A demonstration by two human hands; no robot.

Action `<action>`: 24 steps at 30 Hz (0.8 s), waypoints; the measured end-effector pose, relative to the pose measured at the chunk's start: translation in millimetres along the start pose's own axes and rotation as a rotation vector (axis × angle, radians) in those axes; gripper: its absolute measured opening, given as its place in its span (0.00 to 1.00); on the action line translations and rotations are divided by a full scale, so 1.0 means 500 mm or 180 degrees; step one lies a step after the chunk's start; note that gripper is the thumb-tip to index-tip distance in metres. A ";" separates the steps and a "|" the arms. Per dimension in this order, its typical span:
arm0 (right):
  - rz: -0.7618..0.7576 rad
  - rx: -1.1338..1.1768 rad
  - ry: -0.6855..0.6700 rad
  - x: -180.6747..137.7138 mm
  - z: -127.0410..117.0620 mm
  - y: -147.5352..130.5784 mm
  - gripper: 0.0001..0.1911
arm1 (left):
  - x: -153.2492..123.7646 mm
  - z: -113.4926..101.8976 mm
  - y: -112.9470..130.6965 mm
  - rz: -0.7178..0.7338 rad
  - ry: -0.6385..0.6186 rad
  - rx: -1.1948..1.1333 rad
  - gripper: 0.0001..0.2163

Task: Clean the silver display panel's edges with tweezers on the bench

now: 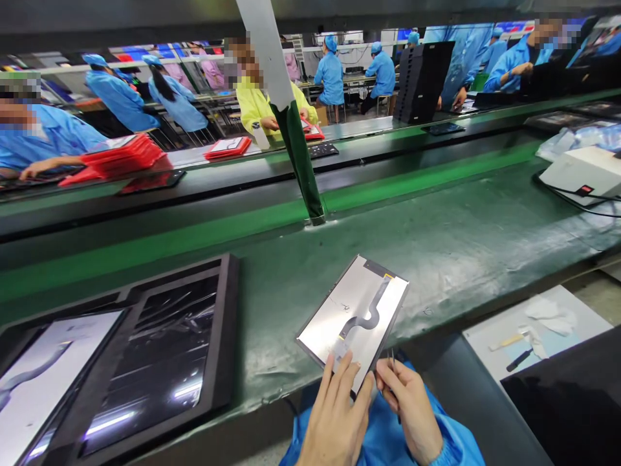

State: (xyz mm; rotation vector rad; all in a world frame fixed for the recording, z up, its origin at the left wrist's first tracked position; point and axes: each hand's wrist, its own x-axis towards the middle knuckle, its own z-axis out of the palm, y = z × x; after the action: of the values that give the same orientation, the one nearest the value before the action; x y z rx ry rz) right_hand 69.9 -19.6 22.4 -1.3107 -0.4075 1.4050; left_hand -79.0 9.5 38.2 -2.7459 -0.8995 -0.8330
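Note:
A silver display panel (pixel 356 310) with a dark flex cable (pixel 369 310) across its back lies tilted at the near edge of the green bench. My left hand (pixel 337 414) rests its fingers on the panel's near corner, pressing on a small piece by the cable's end. My right hand (pixel 410 404) is closed around thin metal tweezers (pixel 392 359), whose tips point up beside the panel's near right edge. Both my sleeves are blue.
A black tray (pixel 160 349) with dark screens and another silver panel (pixel 43 382) sits at the left. A green-and-white post (pixel 295 149) rises mid-bench. A white box (pixel 582 171) stands far right. A sheet with wipes and small tools (pixel 533 330) lies right. Workers sit beyond the conveyor.

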 end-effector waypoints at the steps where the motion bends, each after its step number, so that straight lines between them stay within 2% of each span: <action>1: 0.0034 -0.0015 -0.0001 0.000 0.001 -0.003 0.30 | -0.002 0.003 0.003 -0.0001 0.0006 0.0058 0.17; 5: 0.0158 0.0011 0.0035 -0.001 0.005 -0.011 0.31 | -0.003 0.015 0.015 -0.0094 0.0118 0.0197 0.15; 13: 0.0112 0.0085 0.0035 0.000 0.005 -0.003 0.30 | 0.003 0.026 0.018 -0.0146 0.0281 0.0182 0.14; 24: 0.0100 0.0038 -0.0035 0.001 0.002 0.003 0.30 | 0.001 0.032 0.018 -0.0224 0.0325 0.0134 0.14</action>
State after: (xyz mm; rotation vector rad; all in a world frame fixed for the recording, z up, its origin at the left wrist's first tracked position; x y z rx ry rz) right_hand 68.4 -19.5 21.1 -1.3051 -0.3869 1.4393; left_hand -65.8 7.3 25.4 -2.6231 -0.9866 -0.9456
